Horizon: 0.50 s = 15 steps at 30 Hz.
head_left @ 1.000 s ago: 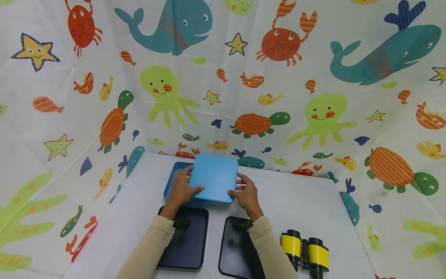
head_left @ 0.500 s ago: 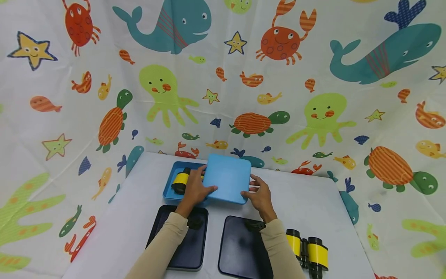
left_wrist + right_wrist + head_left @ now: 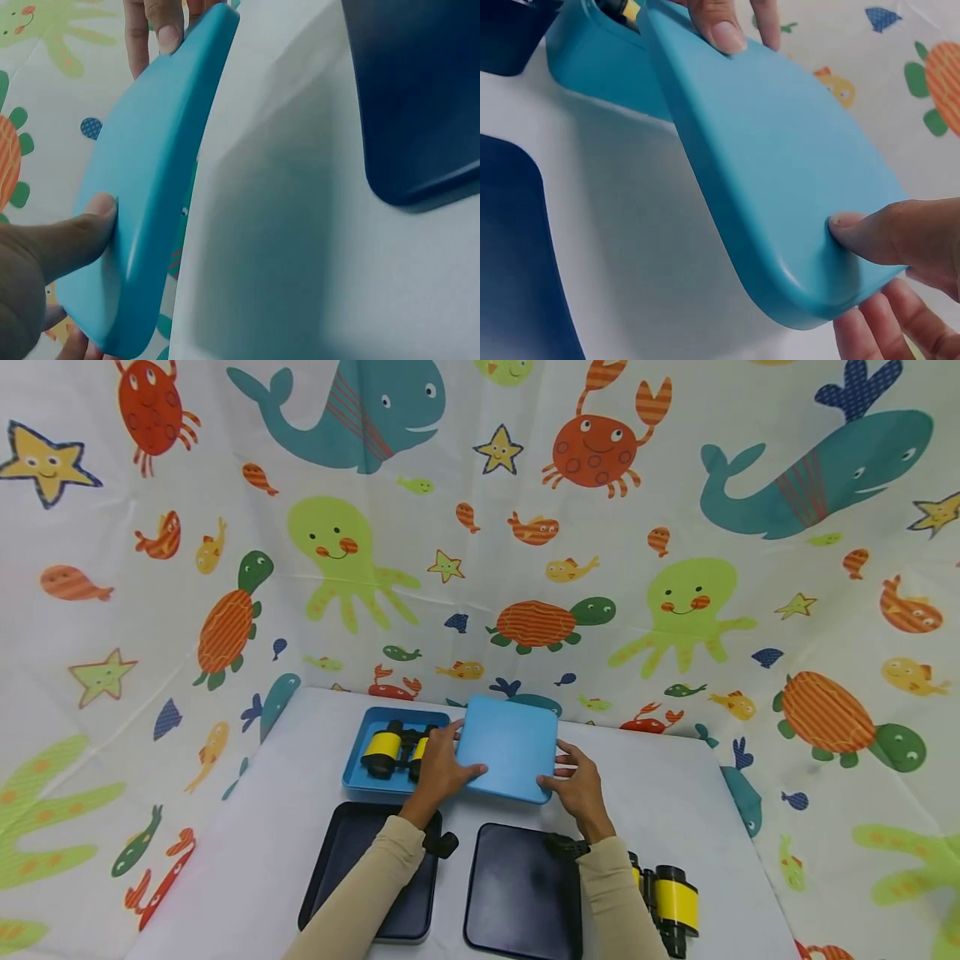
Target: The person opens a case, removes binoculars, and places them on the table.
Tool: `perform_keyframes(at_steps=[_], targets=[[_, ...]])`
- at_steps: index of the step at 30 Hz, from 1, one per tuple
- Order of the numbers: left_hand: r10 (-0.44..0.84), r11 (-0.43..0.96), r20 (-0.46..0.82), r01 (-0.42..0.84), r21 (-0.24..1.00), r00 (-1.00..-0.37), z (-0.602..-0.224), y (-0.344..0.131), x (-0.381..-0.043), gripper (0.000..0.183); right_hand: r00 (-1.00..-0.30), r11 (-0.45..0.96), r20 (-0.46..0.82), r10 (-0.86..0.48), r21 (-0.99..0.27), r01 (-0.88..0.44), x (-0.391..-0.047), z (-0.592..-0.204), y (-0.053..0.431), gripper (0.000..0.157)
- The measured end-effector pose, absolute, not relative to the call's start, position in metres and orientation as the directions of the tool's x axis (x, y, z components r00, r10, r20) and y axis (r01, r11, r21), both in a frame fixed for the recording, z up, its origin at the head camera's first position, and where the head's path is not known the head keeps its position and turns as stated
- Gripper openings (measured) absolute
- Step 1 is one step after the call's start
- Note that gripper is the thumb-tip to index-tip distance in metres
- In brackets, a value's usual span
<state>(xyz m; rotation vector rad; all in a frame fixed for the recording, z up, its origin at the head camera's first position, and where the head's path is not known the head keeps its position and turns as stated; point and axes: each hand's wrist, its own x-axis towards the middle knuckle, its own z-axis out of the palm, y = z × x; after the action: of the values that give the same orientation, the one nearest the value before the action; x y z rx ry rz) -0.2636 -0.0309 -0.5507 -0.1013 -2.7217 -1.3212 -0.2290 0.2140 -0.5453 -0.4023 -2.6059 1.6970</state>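
A light-blue lid [image 3: 508, 747] is held up above the white table, tilted, with its smooth side toward the head camera. My left hand [image 3: 444, 770] grips its left edge, thumb on top and fingers behind. At the opposite edge my right hand [image 3: 581, 783] pinches the lid the same way, thumb pressing near the corner [image 3: 847, 225]. Just left of the lid stands a blue box [image 3: 360, 783] with black-and-yellow binoculars [image 3: 384, 750] lying inside. My left hand partly hides the right barrel of those binoculars. In the left wrist view the lid casts a shadow on the table.
A black box [image 3: 367, 868] lies under my left forearm, and a black lid [image 3: 522, 893] beside my right forearm. A second pair of black-and-yellow binoculars [image 3: 677, 900] sits at the front right, partly behind the right sleeve. A sea-animal curtain [image 3: 480, 527] hangs behind the table.
Both hands have carried the blue lid to the right, off the blue box. The binoculars inside the box have come into view.
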Motion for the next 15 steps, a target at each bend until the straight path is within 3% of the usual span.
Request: perform_keyframes(at_steps=[15], targets=[[0.044, 0.626, 0.103, 0.108, 0.772, -0.994, -0.562, -0.003, -0.262, 0.091, -0.96, 0.407, -0.165, 0.227, -0.879, 0.247, -0.225, -0.553, 0.241, 0.082]])
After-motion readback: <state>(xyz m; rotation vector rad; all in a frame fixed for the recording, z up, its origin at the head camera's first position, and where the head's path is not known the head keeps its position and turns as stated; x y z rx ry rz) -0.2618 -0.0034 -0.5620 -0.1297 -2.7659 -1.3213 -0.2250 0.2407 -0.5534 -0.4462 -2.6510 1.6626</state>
